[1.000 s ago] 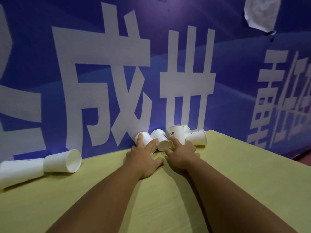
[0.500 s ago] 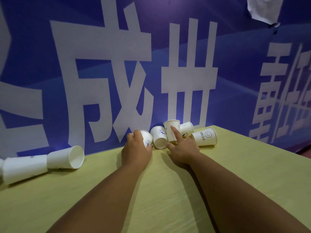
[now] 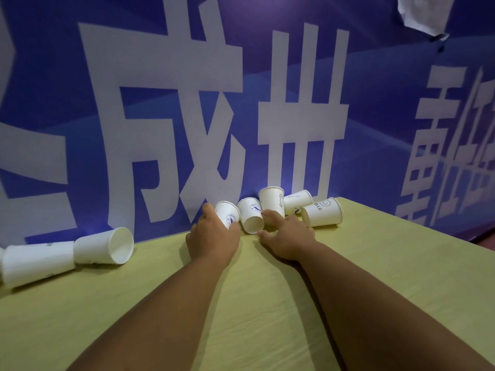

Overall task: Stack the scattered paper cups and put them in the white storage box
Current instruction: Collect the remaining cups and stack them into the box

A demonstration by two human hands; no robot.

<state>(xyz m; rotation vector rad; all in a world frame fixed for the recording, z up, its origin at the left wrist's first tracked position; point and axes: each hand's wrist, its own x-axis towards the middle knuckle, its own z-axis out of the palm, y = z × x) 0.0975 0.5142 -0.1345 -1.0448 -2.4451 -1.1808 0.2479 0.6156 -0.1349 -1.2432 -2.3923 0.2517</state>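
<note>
Paper cups (image 3: 322, 212) cluster at the table's (image 3: 267, 303) far edge; two more (image 3: 103, 246) lie far left. The left hand (image 3: 213, 236) curls round one cup (image 3: 227, 214), while the right hand (image 3: 288, 234), fingers spread, touches the tipped cup (image 3: 251, 218). The cups are probably light, crushable and prone to rolling, so grip gently at mid-wall.

White paper cups (image 3: 251, 216) with blue marks, yellow-green table (image 3: 267, 303), blue banner (image 3: 375, 103) with white characters.
</note>
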